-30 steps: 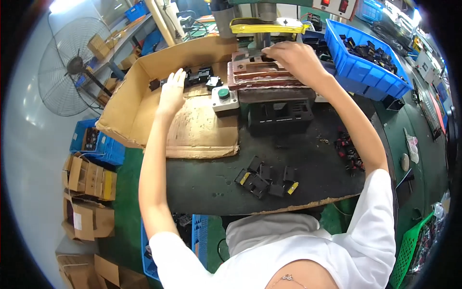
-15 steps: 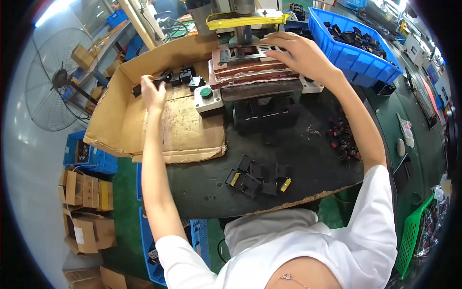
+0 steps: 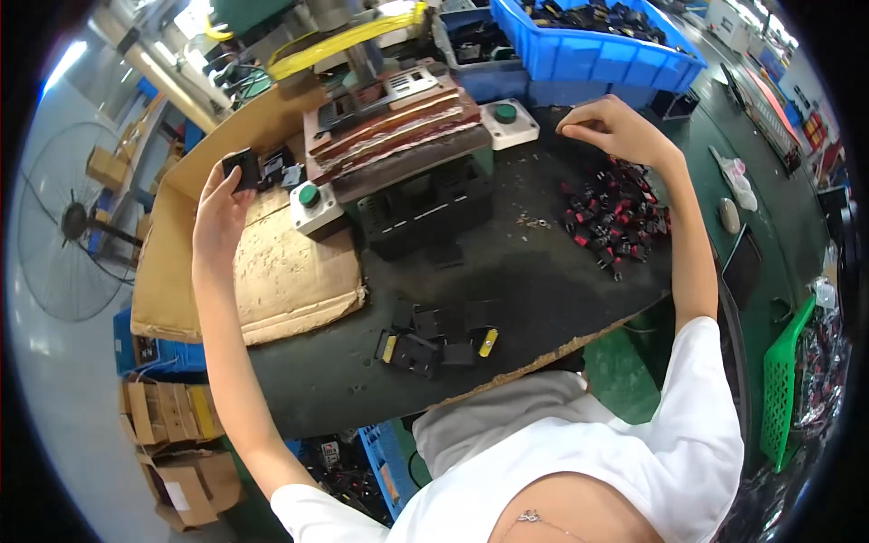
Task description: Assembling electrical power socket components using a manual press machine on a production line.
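Observation:
My left hand (image 3: 217, 213) is raised over the cardboard box (image 3: 172, 262), pinching a small black plastic housing (image 3: 243, 170). More black parts (image 3: 282, 169) lie in the box just beyond it. My right hand (image 3: 625, 133) hovers at the right, beyond a pile of small red-and-black parts (image 3: 615, 217); its fingertips are pressed together, and anything between them is hidden. Between my hands stands a press fixture with a layered brown block (image 3: 394, 136), flanked by two green push-buttons (image 3: 310, 195). Several black housings (image 3: 439, 339), two with yellow pieces, lie near the table's front edge.
Blue bins (image 3: 597, 54) of black parts stand at the back right. A yellow-wrapped bar (image 3: 348, 43) crosses above the fixture. Small metal bits (image 3: 532, 222) are scattered on the dark table. A green basket (image 3: 786, 380) stands at the far right, a large fan (image 3: 74, 222) at the left.
My left hand has lifted a black housing from the box. My right hand has left the top of the fixture and moved right, its fingers closing. The whole view has shifted.

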Available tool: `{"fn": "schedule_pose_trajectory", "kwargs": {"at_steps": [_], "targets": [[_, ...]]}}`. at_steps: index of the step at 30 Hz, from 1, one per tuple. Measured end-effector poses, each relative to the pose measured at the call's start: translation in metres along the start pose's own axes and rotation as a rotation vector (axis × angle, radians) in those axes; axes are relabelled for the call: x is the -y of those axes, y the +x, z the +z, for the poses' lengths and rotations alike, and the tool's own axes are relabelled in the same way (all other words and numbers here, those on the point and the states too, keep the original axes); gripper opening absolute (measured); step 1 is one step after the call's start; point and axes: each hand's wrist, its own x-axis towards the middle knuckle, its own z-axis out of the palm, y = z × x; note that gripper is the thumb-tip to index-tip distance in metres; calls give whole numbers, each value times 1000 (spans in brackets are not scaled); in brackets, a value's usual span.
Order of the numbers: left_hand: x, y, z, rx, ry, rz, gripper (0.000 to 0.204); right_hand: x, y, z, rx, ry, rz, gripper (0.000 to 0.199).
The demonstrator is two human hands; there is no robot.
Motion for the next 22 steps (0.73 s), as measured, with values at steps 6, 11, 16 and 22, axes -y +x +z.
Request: {"fn": "schedule_pose_trajectory", "kwargs": {"at_steps": [6,11,16,22], "targets": [[-3,14,29,55,-10,-133,29,-27,-21,-3,268,54,240,19],[3,24,69,26,-52,-47,35,-26,-18,5,324,-15,258,24],[3,45,92,60,281,-17,39,-30,-14,12,267,-99,195,21],[13,67,138,77,934,206,41,-33,-14,14,254,-92,274,15]]}}
